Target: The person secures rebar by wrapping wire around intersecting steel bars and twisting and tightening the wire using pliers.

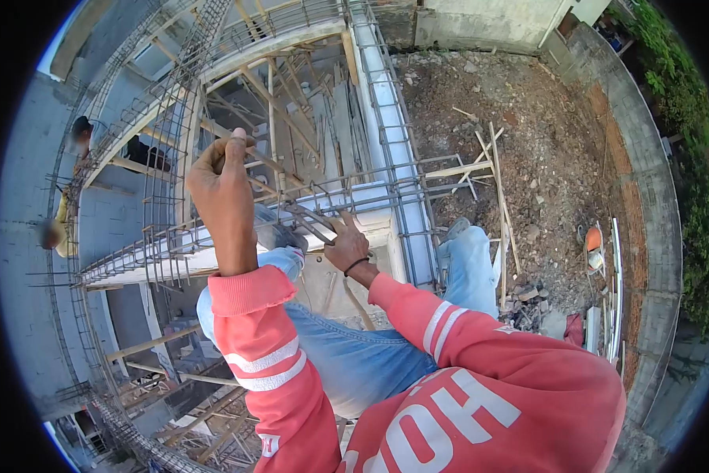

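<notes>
Right of the long rebar cage [386, 114], I observe open air above the rubble ground [543, 165], interrupted by timber strips [458, 170]. Left of it, the cross cage [141, 251] and timber props [279, 110] obstruct downward passage; the right hand [346, 244] and pincers [313, 226] narrow access. Free air borders the raised left hand [224, 185].

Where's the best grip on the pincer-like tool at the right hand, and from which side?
Probably the handle ends of the pincer-like tool, coming from the picture's right: two slim arms run toward the right hand, while the head points away, upper left.
</notes>
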Motion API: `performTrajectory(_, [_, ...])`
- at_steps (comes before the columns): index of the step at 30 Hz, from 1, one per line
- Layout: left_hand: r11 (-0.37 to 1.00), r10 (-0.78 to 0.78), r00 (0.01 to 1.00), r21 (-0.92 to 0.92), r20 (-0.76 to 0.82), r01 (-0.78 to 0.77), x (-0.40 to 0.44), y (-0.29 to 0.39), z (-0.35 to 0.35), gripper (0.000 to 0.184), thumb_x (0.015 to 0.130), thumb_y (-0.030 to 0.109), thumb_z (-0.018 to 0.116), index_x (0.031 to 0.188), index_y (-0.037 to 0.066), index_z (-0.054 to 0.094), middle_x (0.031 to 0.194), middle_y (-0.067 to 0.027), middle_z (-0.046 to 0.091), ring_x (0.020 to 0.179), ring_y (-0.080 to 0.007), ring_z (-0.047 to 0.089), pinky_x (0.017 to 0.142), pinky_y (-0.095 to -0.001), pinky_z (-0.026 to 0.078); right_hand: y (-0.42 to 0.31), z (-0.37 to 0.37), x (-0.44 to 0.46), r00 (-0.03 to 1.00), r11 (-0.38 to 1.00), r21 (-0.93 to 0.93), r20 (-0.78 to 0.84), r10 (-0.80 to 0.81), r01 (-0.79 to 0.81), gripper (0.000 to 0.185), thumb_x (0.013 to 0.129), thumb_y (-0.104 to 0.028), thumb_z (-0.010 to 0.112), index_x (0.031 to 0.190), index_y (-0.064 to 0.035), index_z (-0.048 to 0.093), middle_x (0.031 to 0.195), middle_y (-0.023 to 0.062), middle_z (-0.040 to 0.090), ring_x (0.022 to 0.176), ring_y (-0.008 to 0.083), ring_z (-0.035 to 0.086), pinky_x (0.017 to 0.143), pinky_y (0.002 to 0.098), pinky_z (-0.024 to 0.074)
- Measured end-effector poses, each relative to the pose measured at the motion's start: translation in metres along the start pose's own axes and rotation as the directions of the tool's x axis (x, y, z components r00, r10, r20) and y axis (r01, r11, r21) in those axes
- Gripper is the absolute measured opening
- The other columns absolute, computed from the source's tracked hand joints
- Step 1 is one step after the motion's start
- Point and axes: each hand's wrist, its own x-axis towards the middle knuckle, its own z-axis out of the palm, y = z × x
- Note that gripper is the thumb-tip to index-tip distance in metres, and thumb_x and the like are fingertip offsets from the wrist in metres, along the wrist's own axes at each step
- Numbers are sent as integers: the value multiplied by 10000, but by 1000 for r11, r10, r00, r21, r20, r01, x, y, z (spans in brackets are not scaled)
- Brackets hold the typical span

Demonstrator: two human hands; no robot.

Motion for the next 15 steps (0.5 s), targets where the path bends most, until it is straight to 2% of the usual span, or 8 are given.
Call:
performTrajectory(3, [1000, 12, 1000, -2, 8, -12, 2, -1, 0, 264, 943, 258, 636, 888, 10, 711, 543, 107, 340, 460, 11, 257, 435, -222, 127, 10, 17, 5, 976, 990, 118, -214, -48, 74, 416, 686, -63, 665, 1101, -42, 636, 1134, 122, 640, 1000, 344, 632, 853, 414, 507])
performTrajectory(5, [1000, 13, 1000, 10, -6, -13, 3, -2, 0, 261, 942, 253, 635, 880, 11, 711, 545, 105, 347, 466, 11, 262, 441, -220, 130, 5, 7, 3, 979, 988, 135, -199, -43, 71, 420, 680, -53, 669, 1099, -47, 637, 1121, 124, 644, 988, 350, 632, 835, 418, 506])
performTrajectory(7, [999, 33, 999, 4, -11, -32, 4, 1, 1, 297, 888, 248, 671, 831, -40, 717, 617, 17, 575, 546, -46, 392, 499, -242, 276, 5, 0, 1, 981, 983, 155, -184, -65, 94, 387, 689, -76, 673, 1074, -88, 644, 1055, 99, 652, 944, 371, 632, 784, 452, 508])
performTrajectory(9, [998, 19, 1000, 53, -15, -18, 1, 7, 1, 307, 878, 251, 674, 826, -48, 715, 613, 12, 575, 544, -50, 410, 503, -242, 298, 3, -2, 5, 970, 985, 102, -214, -117, 142, 368, 675, -78, 674, 1042, -78, 654, 1006, 137, 635, 895, 379, 622, 766, 462, 495])
performTrajectory(11, [997, 32, 999, 72, -11, -31, -3, 14, 0, 326, 862, 262, 675, 816, -59, 711, 603, 2, 570, 535, -56, 432, 511, -240, 335, 10, -1, 15, 995, 963, 263, -94, -35, 58, 338, 652, -103, 686, 986, -51, 681, 923, 166, 639, 876, 368, 617, 784, 441, 497])
performTrajectory(13, [996, 38, 998, 77, -46, -35, -4, 14, -1, 335, 856, 269, 673, 811, -61, 710, 597, -4, 565, 529, -57, 437, 514, -239, 348, 18, -3, 29, 997, 803, 591, 66, 48, -78, 264, 695, -98, 670, 942, -9, 698, 752, 123, 656, 617, 217, 631, 614, 363, 510])
performTrajectory(14, [997, 35, 999, 76, -34, -32, -2, 10, -1, 342, 848, 277, 674, 809, -60, 710, 592, -17, 568, 530, -71, 451, 519, -249, 365, 21, -6, 35, 994, 731, 676, 100, 42, -99, 222, 734, -98, 653, 924, 7, 697, 666, 82, 626, 521, 147, 568, 526, 320, 469])
performTrajectory(15, [997, 30, 999, 68, -20, -28, 0, 8, 1, 348, 839, 285, 675, 807, -60, 711, 588, -29, 572, 531, -85, 466, 524, -259, 381, 25, -10, 42, 985, 720, 674, 141, 99, -169, 203, 740, -101, 653, 902, 15, 693, 656, 68, 611, 530, 135, 553, 522, 310, 452])
